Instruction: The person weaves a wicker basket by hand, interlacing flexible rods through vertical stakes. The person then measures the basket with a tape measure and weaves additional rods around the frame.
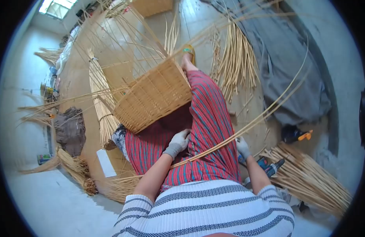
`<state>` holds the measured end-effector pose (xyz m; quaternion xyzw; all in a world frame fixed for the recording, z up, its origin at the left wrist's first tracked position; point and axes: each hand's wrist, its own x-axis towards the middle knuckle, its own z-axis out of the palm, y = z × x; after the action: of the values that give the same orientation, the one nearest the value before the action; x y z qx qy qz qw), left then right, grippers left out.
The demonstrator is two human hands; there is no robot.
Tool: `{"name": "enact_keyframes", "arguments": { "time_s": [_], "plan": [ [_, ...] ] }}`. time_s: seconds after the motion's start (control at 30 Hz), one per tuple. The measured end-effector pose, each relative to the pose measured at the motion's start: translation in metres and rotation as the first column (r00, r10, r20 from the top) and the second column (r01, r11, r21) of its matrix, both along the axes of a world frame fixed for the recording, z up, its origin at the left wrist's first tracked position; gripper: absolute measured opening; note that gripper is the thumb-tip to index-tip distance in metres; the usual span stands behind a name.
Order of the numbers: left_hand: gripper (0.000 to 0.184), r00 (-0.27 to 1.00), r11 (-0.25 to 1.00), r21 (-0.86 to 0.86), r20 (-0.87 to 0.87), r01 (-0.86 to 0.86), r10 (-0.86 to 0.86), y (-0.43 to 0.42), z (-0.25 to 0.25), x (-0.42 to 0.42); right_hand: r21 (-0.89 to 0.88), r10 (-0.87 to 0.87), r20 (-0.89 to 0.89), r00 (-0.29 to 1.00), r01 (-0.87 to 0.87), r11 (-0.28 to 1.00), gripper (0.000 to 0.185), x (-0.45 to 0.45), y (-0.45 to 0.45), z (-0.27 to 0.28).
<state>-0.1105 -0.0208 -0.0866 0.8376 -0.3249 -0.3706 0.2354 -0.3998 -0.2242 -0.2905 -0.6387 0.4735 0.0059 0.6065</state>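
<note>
The woven basket slants up rightward at frame centre; the left hand, fingers curled, grip unclear, lies nearer; whether the right hand pinches anything, I cannot tell.

I am finding no text, label, brand, number or sign that I can read from here. The drill is showing too small for me to be making out lettering, the small box is blurring past reading, and the white sheet is giving me nothing legible.
</note>
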Motion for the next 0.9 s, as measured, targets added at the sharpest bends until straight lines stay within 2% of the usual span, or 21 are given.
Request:
{"name": "enact_keyframes", "arguments": {
  "time_s": [0.03,0.1,0.17,0.2,0.27,0.3,0.37,0.43,0.47,0.5,0.53,0.57,0.6,0.63,0.67,0.7,0.73,0.77,0.8,0.83,0.9],
  "plan": [
    [0.035,0.999,1.0,0.012,0.048,0.015,-0.016,0.0,0.004,-0.001,0.186,-0.168,0.033,0.985,0.159,0.97,0.031,-0.007,-0.004,0.01],
    [0.036,0.999,0.999,-0.026,0.037,0.03,-0.029,0.004,-0.005,-0.003,0.509,-0.524,0.175,0.834,0.378,0.773,0.031,-0.023,-0.018,0.025],
    [0.037,0.999,0.998,0.029,0.005,0.048,-0.048,0.006,-0.001,-0.003,0.556,-0.79,0.215,0.575,0.592,0.583,0.026,-0.031,-0.029,0.053],
    [0.037,1.0,1.0,-0.001,0.004,0.021,-0.021,0.008,-0.005,-0.002,0.537,-0.767,0.237,0.597,0.577,0.615,0.026,-0.032,-0.041,0.068],
    [0.038,0.998,0.999,-0.02,-0.055,0.041,-0.042,0.015,-0.016,0.001,0.392,-0.754,0.589,0.291,0.713,0.582,0.024,-0.034,-0.062,0.105],
    [0.038,0.998,0.998,-0.05,-0.063,0.021,-0.024,0.015,-0.016,0.001,0.367,-0.73,0.609,0.311,0.705,0.607,0.024,-0.025,-0.068,0.142],
    [0.039,0.993,1.0,-0.008,-0.117,-0.014,0.013,0.016,-0.015,0.003,0.347,-0.664,0.717,0.21,0.719,0.602,0.026,0.014,-0.06,0.24],
    [0.039,0.982,0.994,-0.07,-0.175,-0.083,0.07,0.02,-0.028,0.004,0.343,-0.609,0.756,0.242,0.646,0.682,0.027,0.032,-0.061,0.283],
    [0.039,0.98,0.99,-0.092,-0.179,-0.106,0.088,0.022,-0.035,0.005,0.266,-0.502,0.797,0.337,0.55,0.792,0.026,0.051,-0.055,0.304],
    [0.041,0.98,0.982,-0.151,-0.177,-0.114,0.086,0.026,-0.057,0.007,0.183,-0.381,0.835,0.398,0.451,0.874,0.025,0.073,-0.05,0.323],
    [0.043,0.983,0.98,-0.152,-0.149,-0.128,0.106,0.028,-0.058,0.008,-0.083,-0.09,0.862,0.499,0.314,0.946,0.023,0.094,-0.046,0.34],
    [0.045,0.994,0.975,-0.197,-0.073,-0.099,0.086,0.03,-0.078,0.009,-0.088,-0.033,0.844,0.536,0.199,0.976,0.022,0.119,-0.037,0.346],
    [0.045,0.983,0.972,-0.186,-0.142,-0.143,0.117,0.03,-0.063,0.009,-0.086,0.025,0.819,0.573,0.08,0.993,0.021,0.142,-0.027,0.349],
    [0.043,0.953,0.963,-0.168,-0.253,-0.211,0.164,0.03,-0.058,0.009,0.082,-0.005,0.806,0.592,-0.104,0.991,0.02,0.166,-0.026,0.324],
    [0.044,0.852,0.916,-0.157,-0.452,-0.369,0.265,0.027,-0.046,0.008,-0.06,0.15,0.688,0.71,-0.15,0.987,0.024,0.199,-0.012,0.312],
    [0.044,0.688,0.846,-0.107,-0.638,-0.523,0.345,0.024,-0.035,0.007,-0.016,0.243,0.517,0.821,-0.274,0.961,0.025,0.229,0.008,0.306],
    [0.044,0.699,0.843,-0.134,-0.633,-0.521,0.332,0.021,-0.028,0.012,0.036,0.377,0.327,0.867,-0.41,0.911,0.026,0.259,0.029,0.301],
    [0.043,0.407,0.648,-0.021,-0.793,-0.761,0.453,0.023,-0.026,0.016,-0.229,0.657,0.216,0.723,-0.616,0.753,0.038,0.283,0.049,0.266],
    [0.043,0.078,0.37,0.119,-0.876,-0.922,0.476,0.025,-0.024,0.021,-0.24,0.797,0.035,0.603,-0.769,0.592,0.051,0.299,0.072,0.267],
    [0.043,-0.079,0.212,0.193,-0.89,-0.958,0.45,0.028,-0.035,0.029,-0.225,0.823,-0.011,0.568,-0.803,0.551,0.058,0.313,0.098,0.233],
    [0.043,-0.179,0.092,0.244,-0.876,-0.965,0.448,0.04,-0.071,0.038,-0.259,0.795,-0.011,0.607,-0.769,0.584,0.057,0.32,0.14,0.191]
  ]
}}
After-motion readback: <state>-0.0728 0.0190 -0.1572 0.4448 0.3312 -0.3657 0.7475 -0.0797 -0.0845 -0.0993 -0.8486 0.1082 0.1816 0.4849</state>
